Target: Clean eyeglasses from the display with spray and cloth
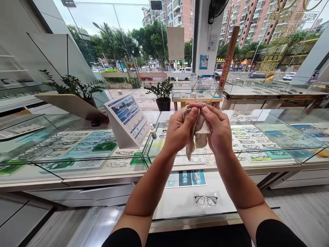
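My left hand (180, 128) is closed on a pale cleaning cloth (202, 128) with a zigzag edge, its thumb pressing into the folds. Close beside it, the fingers of my right hand (218, 127) pinch thin-rimmed eyeglasses (205, 90) and touch the cloth too. A large clear lens stands up above my fingertips; the other parts of the glasses are hidden by the cloth and fingers. Both hands are raised over the glass display case. Below them, another pair of glasses (206, 200) with a dark upper rim lies in a clear wrapper on the counter.
Glass display cases (123, 175) with many spectacle frames run across the view. On the glass to my left stand a calendar-like printed card (128, 120) and a small spray bottle (153, 131). A potted plant (163, 94) stands behind, before the shop window.
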Motion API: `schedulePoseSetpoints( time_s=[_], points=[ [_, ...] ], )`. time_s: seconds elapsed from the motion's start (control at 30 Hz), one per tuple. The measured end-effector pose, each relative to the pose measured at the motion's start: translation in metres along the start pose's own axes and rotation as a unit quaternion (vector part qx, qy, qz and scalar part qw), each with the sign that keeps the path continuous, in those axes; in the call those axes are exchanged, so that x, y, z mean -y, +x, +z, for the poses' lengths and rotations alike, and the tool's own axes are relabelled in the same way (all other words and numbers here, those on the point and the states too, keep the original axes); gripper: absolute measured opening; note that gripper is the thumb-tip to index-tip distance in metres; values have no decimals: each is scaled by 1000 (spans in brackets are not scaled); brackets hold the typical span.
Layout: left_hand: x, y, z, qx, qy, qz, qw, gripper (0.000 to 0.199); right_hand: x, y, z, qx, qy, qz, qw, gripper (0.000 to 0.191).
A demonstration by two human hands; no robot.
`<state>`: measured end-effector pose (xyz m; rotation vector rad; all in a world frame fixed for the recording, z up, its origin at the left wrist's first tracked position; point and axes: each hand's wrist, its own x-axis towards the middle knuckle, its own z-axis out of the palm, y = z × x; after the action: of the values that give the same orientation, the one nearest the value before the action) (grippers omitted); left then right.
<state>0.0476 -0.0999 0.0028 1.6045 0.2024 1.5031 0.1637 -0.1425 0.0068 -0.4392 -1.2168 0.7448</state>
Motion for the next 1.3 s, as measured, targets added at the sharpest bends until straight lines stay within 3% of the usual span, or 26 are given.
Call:
schedulePoseSetpoints(
  time_s=[0.13,0.33,0.43,0.6,0.77,0.83,1.03,1.1,1.2,1.3],
  points=[
    [-9,1,-11,92,-31,-97,991,52,-3,5,-6,9,12,28,999,25],
    [-2,1,-12,120,11,-81,989,45,-10,14,-10,-28,37,53,998,25],
    [12,-1,1,71,23,-39,996,55,-16,11,-2,-54,47,35,997,26],
    [33,-9,25,-82,43,16,996,56,-25,1,16,-97,48,11,994,32],
    [38,-12,28,-152,40,36,987,54,-34,-2,21,-95,66,3,993,34],
    [37,-9,22,-128,48,30,990,55,-35,1,18,-90,63,4,994,33],
    [32,4,-7,57,23,-45,997,58,-31,13,-2,-90,56,21,994,25],
    [31,6,-13,95,5,-65,993,58,-31,16,-6,-84,63,35,994,25],
    [36,6,-13,101,3,-64,993,62,-33,17,-6,-91,88,46,991,24],
    [43,4,-4,48,24,-17,998,67,-34,13,2,-99,114,43,988,26]
  ],
)
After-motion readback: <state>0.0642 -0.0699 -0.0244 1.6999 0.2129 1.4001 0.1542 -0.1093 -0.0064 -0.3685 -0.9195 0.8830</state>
